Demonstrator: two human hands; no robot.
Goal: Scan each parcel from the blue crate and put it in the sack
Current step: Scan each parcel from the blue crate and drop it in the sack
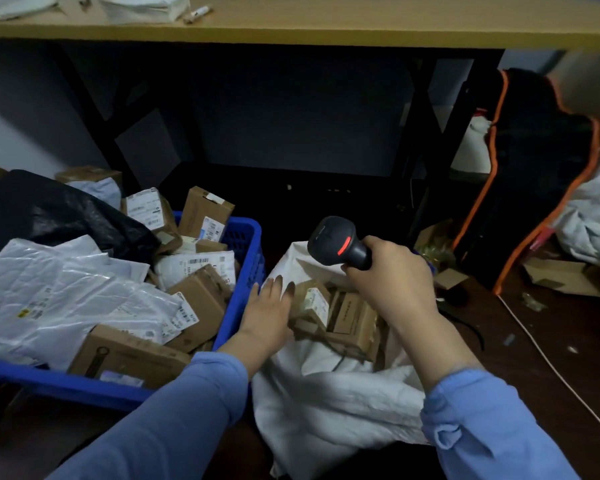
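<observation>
White woven sack (333,400) low centre: left hand (269,306) flat, empty at its mouth; right hand (392,271) grips black handheld scanner (340,242). Fetch next parcel label-up from blue plastic crate (243,271).

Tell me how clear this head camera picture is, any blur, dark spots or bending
Head view: wide-angle bending curves the wooden tabletop edge; the space under the table is very dark, hiding detail; the left hand over the white sack is motion-blurred at the fingertips; the barcode scanner in the right hand is sharp, its red light glowing; parcel labels in the blue crate are too soft to read.
</observation>
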